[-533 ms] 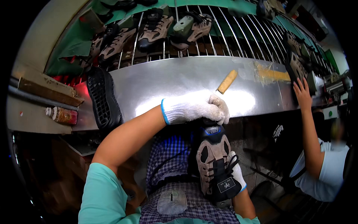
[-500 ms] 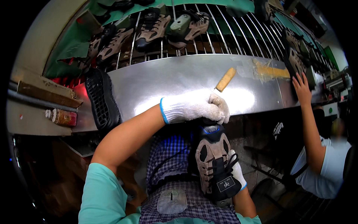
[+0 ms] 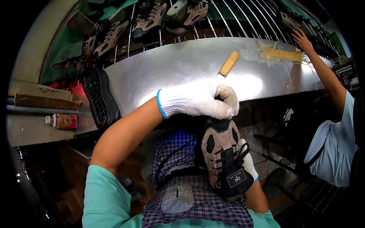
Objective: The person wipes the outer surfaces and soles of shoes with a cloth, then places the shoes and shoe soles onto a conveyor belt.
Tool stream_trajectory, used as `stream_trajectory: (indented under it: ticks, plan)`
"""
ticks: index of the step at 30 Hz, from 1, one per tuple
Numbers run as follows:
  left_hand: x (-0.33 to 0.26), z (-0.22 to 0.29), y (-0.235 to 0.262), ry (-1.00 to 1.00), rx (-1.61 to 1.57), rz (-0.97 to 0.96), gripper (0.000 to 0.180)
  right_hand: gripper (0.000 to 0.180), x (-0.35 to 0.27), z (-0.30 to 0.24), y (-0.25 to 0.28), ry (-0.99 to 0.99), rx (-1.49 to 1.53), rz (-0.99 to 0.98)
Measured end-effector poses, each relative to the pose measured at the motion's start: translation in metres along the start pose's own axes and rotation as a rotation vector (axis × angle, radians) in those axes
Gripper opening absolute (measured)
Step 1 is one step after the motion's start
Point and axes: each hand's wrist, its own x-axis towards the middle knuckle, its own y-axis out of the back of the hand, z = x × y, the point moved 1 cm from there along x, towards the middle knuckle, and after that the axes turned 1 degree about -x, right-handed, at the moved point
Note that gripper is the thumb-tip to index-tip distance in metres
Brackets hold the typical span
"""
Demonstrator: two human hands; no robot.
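Note:
A beige and black lace-up shoe (image 3: 219, 146) rests over my lap, toe pointing to the bench and tongue towards me. My right hand (image 3: 248, 161), in a white knit glove, grips it from its right side; part of the fingers is hidden behind the shoe. Just above the toe is my left hand (image 3: 213, 102), also in a white glove with a blue cuff. Its fingers are curled in a pinch against the toe end, and what lies between the fingertips is hidden. Beyond this hand, a wooden-handled tool (image 3: 229, 64) lies on the metal bench (image 3: 171, 57).
A black shoe sole (image 3: 99, 98) leans at the bench's left end, near a red-and-white bottle (image 3: 62, 121). Several shoes (image 3: 149, 19) stand on the rack of metal rods behind. Yellowish material (image 3: 283, 54) sticks to the bench. At right, a co-worker's arm (image 3: 329, 72) reaches to the rack.
My left hand has risen slightly off the toe, its fingers forming a rounder curl. The shoe has shifted a little to the right. The co-worker's hand has moved up along the rack.

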Motion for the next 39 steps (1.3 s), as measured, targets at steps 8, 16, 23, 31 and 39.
stream_trajectory:
  ticks: [8, 16, 23, 31, 39]
  plan:
    - [-0.004, 0.004, 0.001, -0.034, 0.049, 0.008, 0.024, 0.059, 0.002, 0.001, 0.003, 0.106, -0.049, -0.028]
    - [-0.006, -0.001, 0.0, -0.068, -0.082, -0.036, 0.027, 0.047, 0.004, 0.007, 0.013, 0.141, -0.115, 0.077]
    - [-0.016, 0.002, 0.007, -0.093, 0.098, 0.044, 0.044, 0.037, 0.024, 0.017, 0.053, 0.186, -0.268, 0.126]
    - [-0.076, 0.039, -0.046, 0.016, 0.264, 0.675, 0.027, 0.04, 0.002, -0.002, -0.009, 0.231, -0.607, 0.087]
    - [-0.085, 0.035, -0.05, -0.043, 0.497, 0.664, 0.026, 0.038, 0.011, -0.008, -0.001, 0.108, -0.731, 0.019]
